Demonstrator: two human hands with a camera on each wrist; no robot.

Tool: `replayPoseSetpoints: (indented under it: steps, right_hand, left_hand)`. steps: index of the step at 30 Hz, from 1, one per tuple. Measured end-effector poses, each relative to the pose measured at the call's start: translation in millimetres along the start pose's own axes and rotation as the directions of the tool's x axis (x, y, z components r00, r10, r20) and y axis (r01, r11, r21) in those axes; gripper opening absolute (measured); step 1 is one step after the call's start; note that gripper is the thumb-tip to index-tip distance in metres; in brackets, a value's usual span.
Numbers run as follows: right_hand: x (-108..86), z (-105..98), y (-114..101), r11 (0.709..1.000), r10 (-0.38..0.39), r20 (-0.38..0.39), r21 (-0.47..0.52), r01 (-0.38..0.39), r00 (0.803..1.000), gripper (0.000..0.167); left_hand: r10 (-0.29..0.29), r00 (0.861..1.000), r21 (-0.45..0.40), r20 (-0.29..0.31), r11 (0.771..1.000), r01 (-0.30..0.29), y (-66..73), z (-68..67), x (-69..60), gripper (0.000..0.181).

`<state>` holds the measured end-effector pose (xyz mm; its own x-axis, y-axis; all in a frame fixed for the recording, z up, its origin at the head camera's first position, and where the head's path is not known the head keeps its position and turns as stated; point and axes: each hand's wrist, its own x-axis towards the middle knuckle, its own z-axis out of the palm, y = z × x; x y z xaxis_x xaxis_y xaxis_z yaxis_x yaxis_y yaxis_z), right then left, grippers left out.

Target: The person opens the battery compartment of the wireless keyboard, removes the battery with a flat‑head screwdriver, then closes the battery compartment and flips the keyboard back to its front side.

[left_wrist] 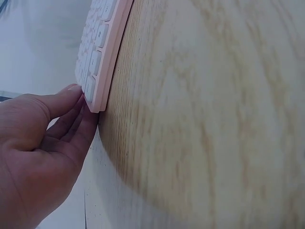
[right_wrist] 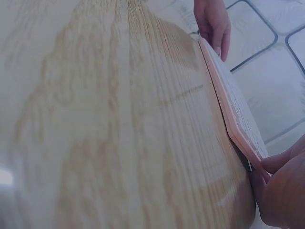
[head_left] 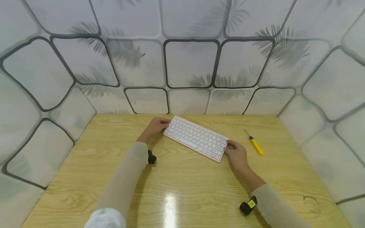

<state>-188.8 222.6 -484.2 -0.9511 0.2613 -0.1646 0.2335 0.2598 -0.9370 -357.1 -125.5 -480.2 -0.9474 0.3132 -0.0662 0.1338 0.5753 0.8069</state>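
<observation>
A pink keyboard (head_left: 196,138) with white keys lies at a slant near the back of the wooden table, its right end closer to me. My left hand (head_left: 157,125) pinches its left end, thumb on top and fingers at the edge, as the left wrist view shows on the keyboard (left_wrist: 99,57). At the other end my right hand (head_left: 237,155) grips the right edge between thumb and fingers. In the right wrist view the near end of the keyboard (right_wrist: 233,107) looks slightly raised off the wood, with a dark gap under it.
A screwdriver (head_left: 255,145) with a yellow handle lies to the right of my right hand, its tip pointing to the back. Patterned walls (head_left: 191,63) close off the back and both sides of the table (head_left: 176,183).
</observation>
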Motion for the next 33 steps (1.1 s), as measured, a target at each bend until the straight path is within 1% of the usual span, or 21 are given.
replayPoseSetpoints:
  steps: [5, 10, 12, 15, 18, 21, 23, 28, 31, 33]
  right_hand:
    - [1.0, -2, 0, 1.0, 0.002, 0.004, 0.007, -0.002, 1.0, 0.044]
    - [3.7, -3, 3, 1.0, -0.005, 0.014, 0.001, 0.005, 1.0, 0.044]
    - [4.3, -3, 3, 1.0, -0.009, 0.022, -0.004, 0.009, 1.0, 0.044]
    - [4.9, -4, 2, 1.0, -0.016, 0.027, -0.017, 0.016, 1.0, 0.044]
    - [6.9, -5, 3, 0.999, -0.019, 0.03, -0.035, 0.02, 0.999, 0.044]
    - [9.5, -7, 4, 0.998, -0.027, 0.037, -0.055, 0.029, 0.999, 0.044]
    - [11.3, -8, 5, 0.997, -0.033, 0.045, -0.066, 0.036, 0.998, 0.043]
    - [16.4, -11, 7, 0.994, -0.046, 0.062, -0.092, 0.052, 0.997, 0.043]
    - [19.1, -13, 7, 0.994, -0.047, 0.07, -0.097, 0.053, 0.996, 0.043]
    - [20.4, -15, 6, 0.995, -0.039, 0.081, -0.092, 0.046, 0.996, 0.043]
  left_hand:
    - [0.012, 1.0, 0.018, 0.003, 1.0, -0.012, 0.6, -0.5, -2.1, 0.033]
    - [0.006, 1.0, -0.014, 0.008, 1.0, -0.006, -0.7, -0.6, -3.7, 0.033]
    - [0.004, 1.0, -0.014, 0.011, 1.0, -0.004, -0.8, -0.9, -4.8, 0.033]
    - [0.002, 1.0, 0.018, 0.017, 1.0, -0.003, -0.6, -1.5, -8.1, 0.034]
    - [0.004, 1.0, 0.069, 0.023, 0.998, -0.006, -0.4, -2.0, -12.6, 0.034]
    - [-0.009, 1.0, 0.079, 0.024, 0.997, 0.007, 0.0, -1.5, -17.2, 0.034]
    - [-0.021, 1.0, 0.066, 0.023, 0.998, 0.02, 0.0, -1.0, -20.9, 0.034]
    - [-0.038, 0.999, -0.008, 0.017, 0.999, 0.038, -0.7, 0.0, -32.5, 0.034]
    - [-0.045, 0.999, -0.027, 0.017, 0.999, 0.046, 0.3, 0.7, -40.5, 0.035]
    - [-0.055, 0.998, -0.02, 0.016, 0.998, 0.055, 1.6, 1.2, -46.5, 0.036]
